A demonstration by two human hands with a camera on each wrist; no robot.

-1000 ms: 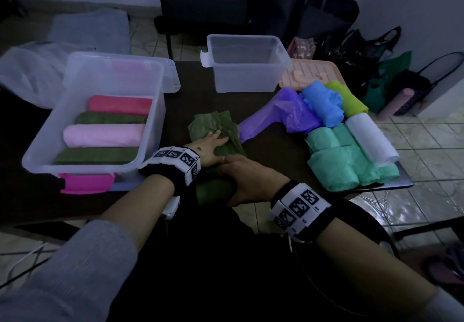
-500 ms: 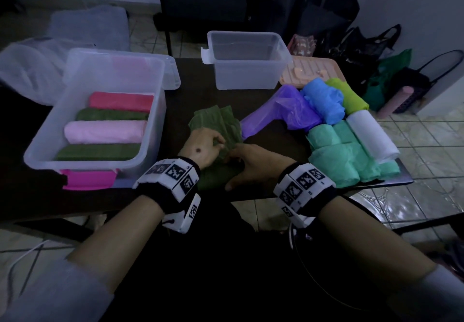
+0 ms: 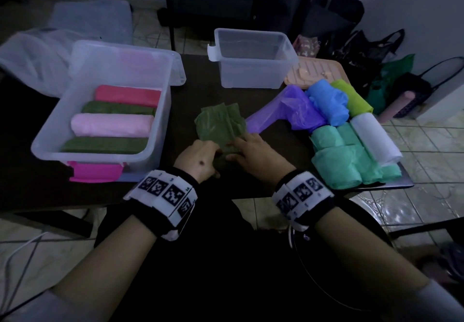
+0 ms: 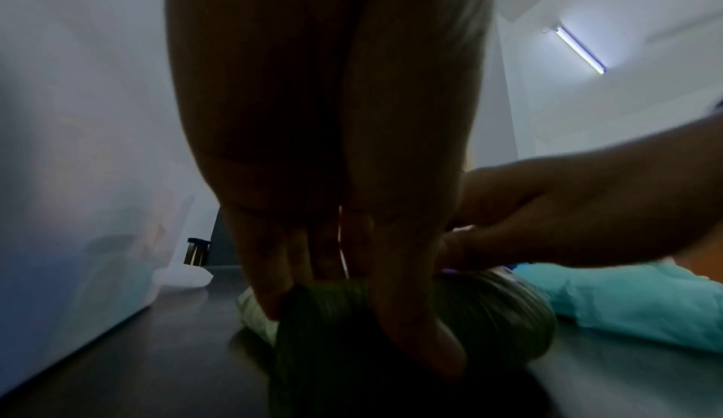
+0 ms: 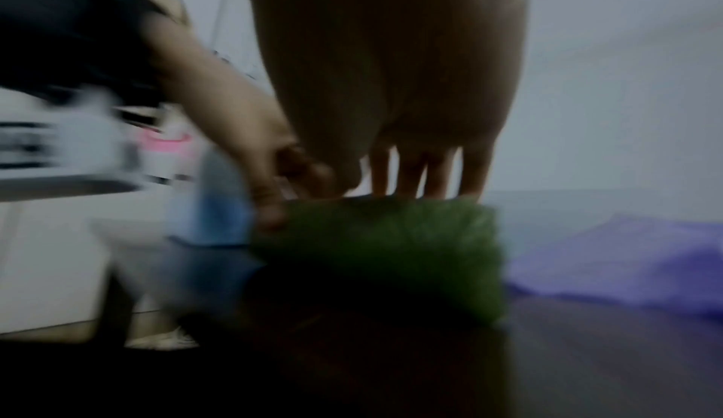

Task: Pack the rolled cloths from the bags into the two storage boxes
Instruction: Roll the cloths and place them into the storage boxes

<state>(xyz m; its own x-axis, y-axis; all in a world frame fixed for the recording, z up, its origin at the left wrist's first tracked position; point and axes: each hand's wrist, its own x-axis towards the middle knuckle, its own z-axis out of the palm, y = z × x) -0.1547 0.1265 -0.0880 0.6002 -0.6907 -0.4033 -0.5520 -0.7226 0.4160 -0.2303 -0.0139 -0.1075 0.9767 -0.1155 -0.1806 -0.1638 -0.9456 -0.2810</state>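
Observation:
A green roll point(image 3: 221, 125) in crinkled green plastic lies mid-table, partly rolled up at its near end. My left hand point(image 3: 214, 154) grips that rolled end point(image 4: 508, 310) with fingers curled over it. My right hand point(image 3: 238, 146) holds the same end point(image 5: 391, 239) from the right, fingers draped over the far side. The large clear box point(image 3: 50, 143) at left holds several rolls: red, pink and two dark green. The smaller clear box point(image 3: 253, 35) at the back stands empty. Bagged rolls lie at right: purple point(image 3: 293, 110), blue point(image 3: 329, 103), lime point(image 3: 351, 95), white point(image 3: 374, 138), teal point(image 3: 339, 161).
A pink lid point(image 3: 95, 171) sticks out under the large box. A peach lid point(image 3: 316, 70) lies behind the bagged rolls. The dark table point(image 3: 195, 90) ends just before my wrists. Dark bags and a chair stand on the floor beyond.
Both hands have drawn back toward the near table edge. My left hand went from lying flat on the green plastic to curling round its rolled end.

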